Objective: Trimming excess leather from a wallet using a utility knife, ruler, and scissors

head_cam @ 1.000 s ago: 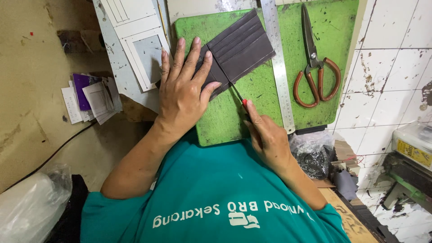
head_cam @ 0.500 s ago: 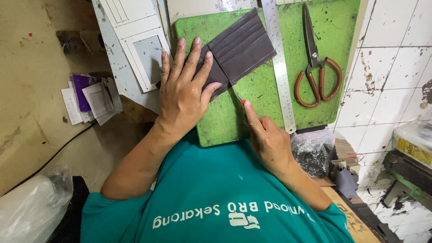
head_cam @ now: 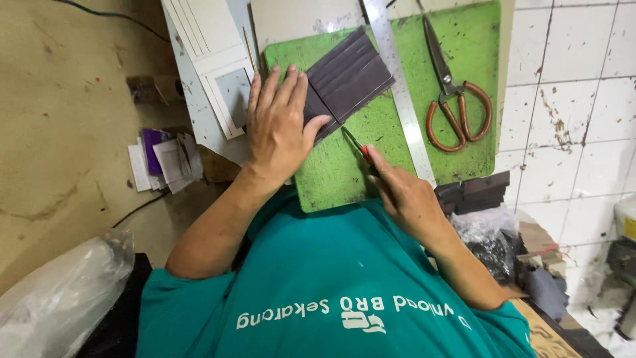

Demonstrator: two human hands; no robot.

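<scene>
A dark brown leather wallet piece (head_cam: 351, 76) with stepped card slots lies on a green cutting mat (head_cam: 457, 40). My left hand (head_cam: 278, 129) presses flat on its near left end, fingers together and thumb out toward the right. My right hand (head_cam: 404, 195) grips a small knife with a red handle (head_cam: 361, 149). The thin blade points up-left and ends at the leather's lower edge, just right of my left thumb.
A steel ruler (head_cam: 397, 86) lies lengthwise on the mat, right of the leather. Scissors with orange-brown handles (head_cam: 457, 99) rest beyond it. Pale card templates (head_cam: 212, 73) sit left of the mat, loose papers (head_cam: 162, 159) lower left, stacked dark leather pieces (head_cam: 474, 192) right, and a plastic bag (head_cam: 59, 298) bottom left.
The fingers of my left hand have drawn closer together on the leather. My right hand with the knife has shifted only slightly.
</scene>
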